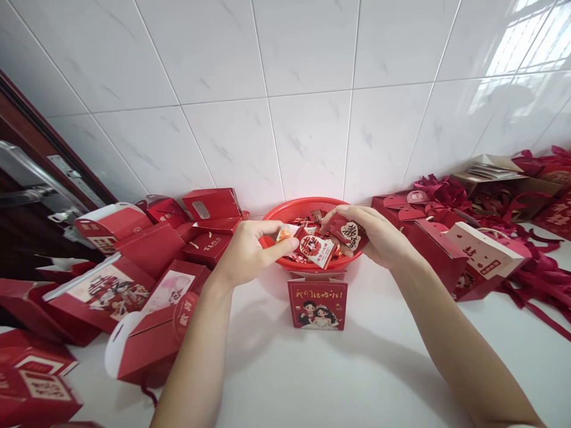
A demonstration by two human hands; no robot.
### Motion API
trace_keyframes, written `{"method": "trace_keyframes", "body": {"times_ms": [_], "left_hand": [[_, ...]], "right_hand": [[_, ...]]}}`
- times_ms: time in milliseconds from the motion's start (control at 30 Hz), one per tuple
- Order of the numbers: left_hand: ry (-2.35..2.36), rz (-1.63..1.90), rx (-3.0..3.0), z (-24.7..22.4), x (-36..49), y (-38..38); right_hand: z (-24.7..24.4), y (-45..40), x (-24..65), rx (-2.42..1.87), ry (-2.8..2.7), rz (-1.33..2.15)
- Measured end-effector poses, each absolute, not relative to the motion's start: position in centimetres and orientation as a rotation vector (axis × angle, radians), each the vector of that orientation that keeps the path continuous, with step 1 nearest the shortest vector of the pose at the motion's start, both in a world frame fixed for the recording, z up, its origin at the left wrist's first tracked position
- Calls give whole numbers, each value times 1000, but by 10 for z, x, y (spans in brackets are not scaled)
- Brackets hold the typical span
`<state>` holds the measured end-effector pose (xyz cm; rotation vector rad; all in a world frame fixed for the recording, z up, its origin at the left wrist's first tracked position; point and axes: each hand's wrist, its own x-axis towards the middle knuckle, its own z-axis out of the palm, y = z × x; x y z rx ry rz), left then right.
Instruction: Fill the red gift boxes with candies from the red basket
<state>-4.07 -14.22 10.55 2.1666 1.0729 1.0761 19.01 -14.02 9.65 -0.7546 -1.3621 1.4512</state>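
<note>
Both hands are above the front of a red plastic basket [285,209] filled with wrapped candies. My left hand [255,249] pinches a small candy [288,232] in a pale, orange-marked wrapper between thumb and fingertips. My right hand [372,235] holds a dark red packet [349,235] with a white heart-shaped label. Between the hands is a red and white packet [317,249] with a round printed figure; what supports it is unclear. In front of the basket a red box [318,304] stands upright, its top flaps raised and a cartoon bride and groom on its face.
Many red gift boxes [156,249] crowd the left of the white table [285,380]. More boxes [439,255], a cardboard box [508,181] and dark red ribbons [542,279] lie to the right. A tiled wall rises behind; a door handle [27,195] is at far left.
</note>
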Motion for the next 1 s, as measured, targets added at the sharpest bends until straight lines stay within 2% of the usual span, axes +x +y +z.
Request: {"method": "trace_keyframes", "body": {"times_ms": [433, 633, 1000], "left_hand": [[855, 896, 1973, 99, -30, -137], [793, 921, 1917, 96, -22, -136], [856, 1041, 1974, 92, -23, -133]], "right_hand": [[94, -141, 196, -808, -1678, 1157], [95, -142, 196, -830, -1926, 1154], [96, -142, 201, -810, -1824, 1226]]}}
